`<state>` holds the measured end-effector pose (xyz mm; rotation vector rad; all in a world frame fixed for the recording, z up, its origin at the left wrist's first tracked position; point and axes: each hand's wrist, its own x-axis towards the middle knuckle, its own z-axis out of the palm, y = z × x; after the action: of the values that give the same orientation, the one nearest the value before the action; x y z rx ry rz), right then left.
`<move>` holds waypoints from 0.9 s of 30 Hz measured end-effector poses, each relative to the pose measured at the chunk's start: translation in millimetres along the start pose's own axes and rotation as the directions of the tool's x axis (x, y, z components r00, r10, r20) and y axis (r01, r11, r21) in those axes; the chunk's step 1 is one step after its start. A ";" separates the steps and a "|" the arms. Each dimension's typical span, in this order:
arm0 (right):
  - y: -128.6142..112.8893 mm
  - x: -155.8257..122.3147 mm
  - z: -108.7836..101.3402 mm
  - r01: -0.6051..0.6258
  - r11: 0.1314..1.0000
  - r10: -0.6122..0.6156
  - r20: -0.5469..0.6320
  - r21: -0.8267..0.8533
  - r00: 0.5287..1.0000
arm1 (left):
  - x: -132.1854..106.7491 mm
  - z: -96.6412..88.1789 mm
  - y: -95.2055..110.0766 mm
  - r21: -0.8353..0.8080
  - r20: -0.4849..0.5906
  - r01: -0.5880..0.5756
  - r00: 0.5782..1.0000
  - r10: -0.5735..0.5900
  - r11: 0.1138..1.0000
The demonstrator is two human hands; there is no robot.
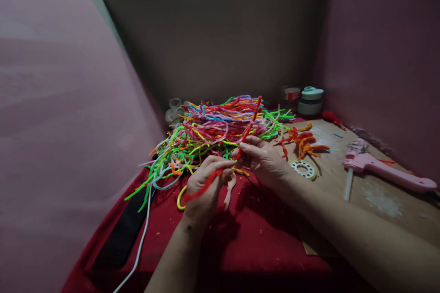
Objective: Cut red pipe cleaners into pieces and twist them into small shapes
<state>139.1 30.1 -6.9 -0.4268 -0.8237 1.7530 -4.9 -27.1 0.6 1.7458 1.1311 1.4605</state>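
Observation:
My left hand [206,187] and my right hand [263,160] meet over a red cloth [268,242], both pinched on one red pipe cleaner [209,183]. It runs from the left hand's fingers up past the right hand's fingertips toward a big heap of many-coloured pipe cleaners [220,128] just behind the hands. A yellow loop [180,197] lies on the cloth beside my left hand.
On the wooden board to the right lie a pink glue gun [381,169], an orange and red twisted pipe-cleaner piece [305,142] and a white ring with holes [303,168]. Small jars [310,100] stand at the back corner. A white cable [140,238] crosses the left edge. Pink walls close in on both sides.

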 end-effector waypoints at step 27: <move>11.5 2.7 -6.1 -0.151 0.976 0.163 0.068 -0.159 0.984 | 46.8 3.3 -13.5 -0.339 0.274 0.504 0.861 -0.430 0.794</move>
<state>134.3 32.7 -19.0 -0.5389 -1.0105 1.8690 -3.1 20.7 10.3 1.1735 0.9891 1.0972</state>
